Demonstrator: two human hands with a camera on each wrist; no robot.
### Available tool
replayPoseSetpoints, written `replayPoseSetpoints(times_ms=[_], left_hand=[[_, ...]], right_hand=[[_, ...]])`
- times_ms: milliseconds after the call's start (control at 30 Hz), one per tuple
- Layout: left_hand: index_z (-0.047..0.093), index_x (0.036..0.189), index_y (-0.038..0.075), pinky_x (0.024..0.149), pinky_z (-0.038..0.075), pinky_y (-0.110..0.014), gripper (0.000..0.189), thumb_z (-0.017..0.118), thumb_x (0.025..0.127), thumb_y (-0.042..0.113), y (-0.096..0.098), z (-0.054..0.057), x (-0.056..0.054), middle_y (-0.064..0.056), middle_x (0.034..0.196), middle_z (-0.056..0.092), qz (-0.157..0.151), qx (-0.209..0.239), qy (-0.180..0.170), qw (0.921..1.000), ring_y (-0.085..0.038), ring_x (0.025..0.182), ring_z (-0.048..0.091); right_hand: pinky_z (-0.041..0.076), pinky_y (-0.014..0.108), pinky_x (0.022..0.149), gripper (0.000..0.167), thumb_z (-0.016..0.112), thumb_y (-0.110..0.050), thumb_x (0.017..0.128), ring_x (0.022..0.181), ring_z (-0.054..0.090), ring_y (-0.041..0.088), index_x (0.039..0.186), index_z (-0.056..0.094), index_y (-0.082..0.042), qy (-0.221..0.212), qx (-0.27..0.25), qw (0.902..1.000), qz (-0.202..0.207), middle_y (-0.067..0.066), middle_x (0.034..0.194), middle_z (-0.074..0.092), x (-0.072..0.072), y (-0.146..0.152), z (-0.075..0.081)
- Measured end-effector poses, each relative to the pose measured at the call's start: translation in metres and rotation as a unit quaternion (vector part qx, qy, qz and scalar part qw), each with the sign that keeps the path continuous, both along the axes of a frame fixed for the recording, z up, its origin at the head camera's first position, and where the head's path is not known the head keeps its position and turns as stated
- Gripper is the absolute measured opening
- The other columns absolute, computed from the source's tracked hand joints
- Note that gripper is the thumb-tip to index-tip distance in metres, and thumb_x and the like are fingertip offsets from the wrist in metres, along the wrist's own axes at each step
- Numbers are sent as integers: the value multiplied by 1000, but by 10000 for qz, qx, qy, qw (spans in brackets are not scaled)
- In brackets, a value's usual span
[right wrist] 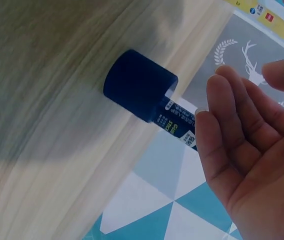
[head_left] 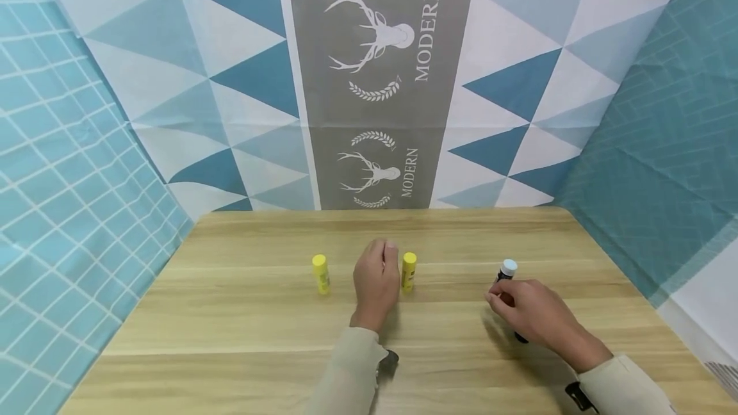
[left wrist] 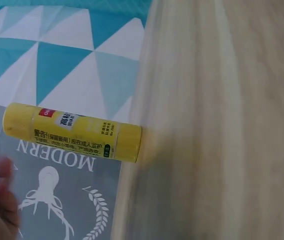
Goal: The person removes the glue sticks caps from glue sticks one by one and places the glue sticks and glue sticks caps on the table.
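Yellow glue stick is standing upright near the middle of the wooden tabletop, just beside the left hand, whose fingers are loosely curled and gripping nothing; whether they are touching the stick is unclear. A second yellow glue stick is standing well to the left. Over on the right, a dark glue stick with a white cap is standing upright, and the right hand is hovering close against it, fingers relaxed and parted in the wrist view, not closing round it. A patterned blue cloth is hanging behind.
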State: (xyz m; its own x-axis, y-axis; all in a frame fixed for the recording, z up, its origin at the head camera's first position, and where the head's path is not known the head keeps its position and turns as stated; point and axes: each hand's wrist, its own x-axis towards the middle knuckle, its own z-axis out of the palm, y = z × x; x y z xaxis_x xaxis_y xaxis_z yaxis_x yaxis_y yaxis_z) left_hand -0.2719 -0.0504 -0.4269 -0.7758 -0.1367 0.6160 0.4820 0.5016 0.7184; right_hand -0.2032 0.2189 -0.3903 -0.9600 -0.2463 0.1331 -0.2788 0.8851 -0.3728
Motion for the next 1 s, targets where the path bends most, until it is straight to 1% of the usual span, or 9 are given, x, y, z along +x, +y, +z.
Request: replayPoseSetpoints(times_ms=[100, 200, 333, 500, 600, 700, 767, 833, 1000], left_hand=[[63, 106, 11, 77, 48, -37, 42, 36, 106, 43, 1, 1, -2, 1, 94, 60, -178, -245, -657, 9974, -16, 88, 56], [64, 119, 10, 90, 45, -43, 57, 35, 103, 57, 2, 0, -3, -1, 106, 64, -426, -607, -1080, 9914, -20, 102, 57], [65, 124, 9, 97, 39, -49, 67, 44, 96, 66, 4, 1, -1, -4, 110, 66, -588, -1074, -1341, 9834, -23, 107, 56], [63, 130, 10, 96, 40, -50, 66, 62, 88, 62, 6, -2, 0, -3, 118, 63, -557, -1489, -1935, 9681, -23, 112, 55], [66, 125, 10, 90, 44, -47, 60, 71, 85, 55, 9, -2, -2, -3, 114, 63, -523, -1601, -2051, 9641, -24, 108, 56], [70, 100, 11, 79, 44, -41, 43, 76, 83, 49, 11, -3, -3, -2, 96, 62, -535, -1803, -1949, 9626, -22, 94, 56], [64, 84, 14, 72, 41, -37, 37, 78, 83, 48, 11, -4, -4, 0, 85, 57, -529, -1954, -1905, 9606, -20, 84, 53], [56, 74, 16, 69, 39, -35, 38, 79, 83, 46, 10, -6, -3, 1, 79, 52, -572, -1969, -1946, 9592, -19, 79, 50], [59, 76, 14, 72, 41, -38, 33, 76, 88, 41, 9, -9, -3, 0, 84, 54, -809, -1472, -2299, 9586, -19, 81, 49]], right_hand=[[48, 31, 62, 13, 64, -27, 98, 65, 53, 2, 97, 74, -18, 57, -46, 10000, -21, -14, 79, 64, 0, -1, -2], [48, 32, 64, 11, 65, -26, 97, 66, 54, 2, 96, 74, -19, 157, -19, 9999, -33, -13, 79, 64, 0, -3, -4], [49, 33, 65, 10, 66, -26, 96, 67, 54, 1, 95, 74, -20, 278, 10, 9996, -11, -14, 79, 64, -2, -5, -8], [49, 32, 65, 11, 67, -25, 96, 67, 53, 1, 95, 75, -18, 322, -9, 9995, 25, -13, 78, 63, -2, -6, -13], [49, 32, 65, 11, 67, -25, 96, 67, 53, 1, 95, 75, -18, 321, 13, 9995, 36, -14, 77, 63, -3, -5, -12], [48, 31, 64, 10, 67, -25, 96, 66, 52, 0, 95, 74, -19, 246, 32, 9997, 47, -15, 76, 62, -1, -4, -13], [47, 31, 62, 10, 67, -26, 96, 65, 50, 0, 95, 74, -19, 181, 39, 9998, 72, -16, 74, 60, 0, -4, -13], [46, 30, 61, 10, 67, -27, 96, 63, 49, 0, 95, 74, -20, 121, 20, 9999, 100, -17, 73, 58, 1, -5, -14], [44, 28, 60, 9, 68, -26, 96, 61, 46, -2, 94, 74, -21, 141, -22, 9997, 190, -19, 71, 55, 2, -5, -14]])
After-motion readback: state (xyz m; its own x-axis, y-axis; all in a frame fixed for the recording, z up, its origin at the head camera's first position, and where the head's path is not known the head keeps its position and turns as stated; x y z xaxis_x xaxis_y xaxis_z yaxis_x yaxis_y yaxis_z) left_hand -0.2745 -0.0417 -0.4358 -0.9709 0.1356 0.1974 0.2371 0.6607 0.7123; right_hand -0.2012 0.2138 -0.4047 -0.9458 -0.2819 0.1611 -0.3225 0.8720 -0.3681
